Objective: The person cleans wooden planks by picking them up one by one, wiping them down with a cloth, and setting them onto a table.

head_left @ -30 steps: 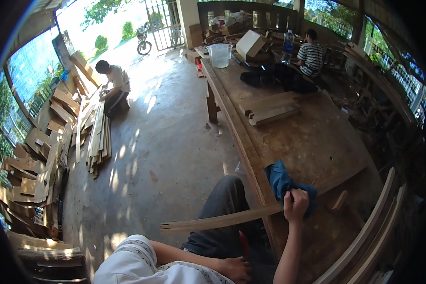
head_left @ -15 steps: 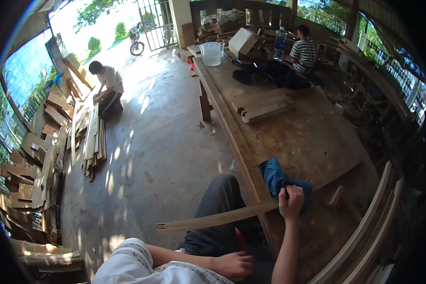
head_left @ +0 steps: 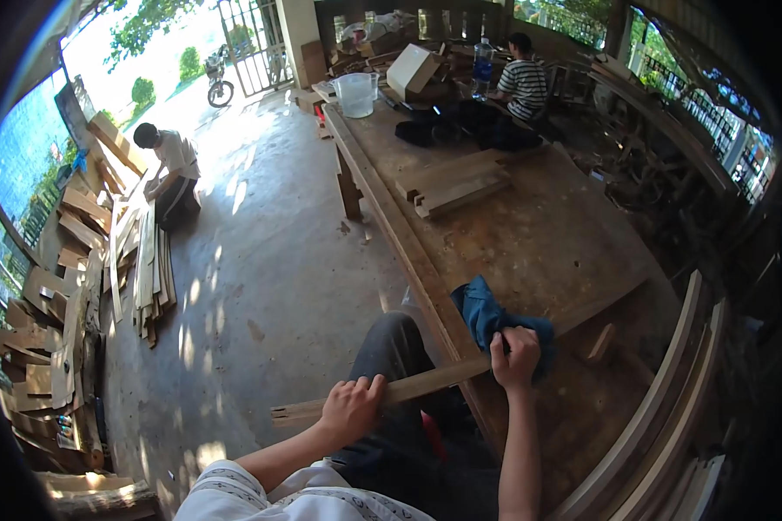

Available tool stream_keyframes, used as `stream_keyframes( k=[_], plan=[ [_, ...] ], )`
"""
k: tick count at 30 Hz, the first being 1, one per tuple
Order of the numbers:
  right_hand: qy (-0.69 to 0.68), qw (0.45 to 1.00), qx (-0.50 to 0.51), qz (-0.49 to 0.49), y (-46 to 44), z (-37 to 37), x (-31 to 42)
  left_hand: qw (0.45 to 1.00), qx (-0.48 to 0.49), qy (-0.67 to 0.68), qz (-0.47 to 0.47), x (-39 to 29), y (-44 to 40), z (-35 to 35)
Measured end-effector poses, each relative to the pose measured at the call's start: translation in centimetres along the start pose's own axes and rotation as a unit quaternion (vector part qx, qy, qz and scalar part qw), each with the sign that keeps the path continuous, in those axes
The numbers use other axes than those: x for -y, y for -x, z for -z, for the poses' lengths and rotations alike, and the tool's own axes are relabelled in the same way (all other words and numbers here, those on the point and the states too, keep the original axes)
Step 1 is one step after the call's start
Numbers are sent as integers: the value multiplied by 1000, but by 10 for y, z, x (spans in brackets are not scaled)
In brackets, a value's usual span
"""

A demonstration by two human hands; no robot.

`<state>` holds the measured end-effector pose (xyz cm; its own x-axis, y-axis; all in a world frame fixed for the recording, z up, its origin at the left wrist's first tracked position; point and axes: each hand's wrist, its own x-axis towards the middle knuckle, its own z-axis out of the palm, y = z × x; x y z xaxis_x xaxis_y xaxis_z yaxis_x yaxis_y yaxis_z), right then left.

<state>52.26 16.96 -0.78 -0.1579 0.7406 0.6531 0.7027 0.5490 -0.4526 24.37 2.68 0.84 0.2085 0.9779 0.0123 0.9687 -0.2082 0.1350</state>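
A long, narrow wooden strip (head_left: 430, 380) extends from above my legs across the edge of the wooden table (head_left: 530, 234). My left hand (head_left: 353, 408) is wrapped over the strip near its free end. At the table edge, my right hand (head_left: 516, 354) grips a crumpled blue cloth (head_left: 487, 314), which lies against the strip where it crosses the edge. The strip's far part is hidden behind the cloth and hand. A small wood block (head_left: 600, 343) lies to the right of my right hand.
Curved wooden pieces (head_left: 660, 417) stand at the right. Notched boards (head_left: 460, 187), a plastic pitcher (head_left: 354, 94) and a bottle (head_left: 482, 68) are on the table. One person (head_left: 172, 165) crouches by planks at the left; another (head_left: 525, 80) sits behind the table.
My left hand has risen from near my lap, moved left and closed on the wooden strip. My right hand stays at the cloth. The whole view has shifted, with the surroundings further left.
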Motion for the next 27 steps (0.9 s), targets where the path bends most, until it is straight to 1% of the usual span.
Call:
stream_keyframes(
  k=[1, 3, 6, 7, 9, 13, 15, 16, 17, 18, 19, 20, 22, 23, 25, 27],
  plan=[
    [3, 1000, -2, -1, -1, 2, 0, 1000, 11, 11, -1, 4, 1, 0],
    [-9, 999, 21, 28, -6, 5, 0, 1000, 18, 20, -6, 14, 0, 7],
    [12, 999, 22, 40, -17, 12, -20, 988, 124, 92, 19, 37, -2, 24],
    [24, 999, 26, 41, -22, 17, -30, 988, 122, 91, 15, 47, -4, 29],
    [35, 999, 2, 38, -27, 23, -58, 978, 190, 85, 23, 67, -5, 38],
    [87, 996, -22, 13, -34, 47, -104, 971, 216, 107, -7, 111, -13, 39],
    [108, 993, -44, -18, -37, 55, -118, 962, 222, 155, -30, 134, -15, 32],
    [119, 991, -53, -35, -37, 55, -120, 968, 198, 151, -29, 140, -17, 28],
    [121, 991, -55, -35, -37, 52, -118, 968, 197, 151, -31, 140, -20, 28],
    [147, 985, -67, -54, -34, 46, -114, 986, 115, 97, -70, 139, -21, 28],
    [173, 979, -79, -73, -31, 40, -110, 993, 31, 42, -108, 139, -22, 28],
    [153, 982, -89, -71, -28, 35, -105, 993, 33, 42, -109, 139, -24, 28],
    [149, 985, -66, -55, -24, 25, -74, 990, 32, 9, -136, 137, -27, 27],
    [131, 989, -49, -40, -23, 15, -55, 990, 33, 12, -134, 135, -27, 25],
    [108, 993, -26, -39, -16, -16, -7, 992, 64, -4, -111, 131, -28, 22],
    [92, 996, 1, -15, -9, -47, 49, 994, 53, -2, -97, 126, -24, 11]
  ],
)
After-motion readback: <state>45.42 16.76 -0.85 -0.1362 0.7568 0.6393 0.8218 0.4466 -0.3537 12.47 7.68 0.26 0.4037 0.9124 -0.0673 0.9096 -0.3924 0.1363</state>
